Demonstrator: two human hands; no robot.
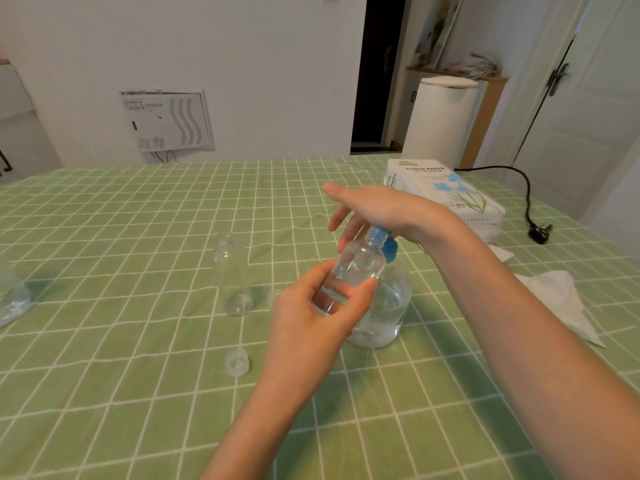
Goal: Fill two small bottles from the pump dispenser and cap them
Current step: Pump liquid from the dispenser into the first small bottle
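My left hand (311, 313) grips a small clear bottle (356, 268), tilted with its open neck up against the blue nozzle of the pump dispenser (384, 306). Some clear liquid shows inside the bottle. My right hand (377, 209) lies flat on the blue pump head, fingers straight, pressing from above. The dispenser is a clear round bottle partly hidden behind my left hand. A second small clear bottle (233, 275) stands upright and uncapped to the left. One clear cap (237, 362) lies on the cloth in front of it; another cap (274, 295) peeks out beside my left hand.
A green checked tablecloth (138, 393) covers the table. A tissue paper pack (446, 195) lies at the back right, with loose white tissues (561, 303) nearer. A black cable and plug (538, 232) rest at the right edge. Clear plastic (12, 299) sits at the far left.
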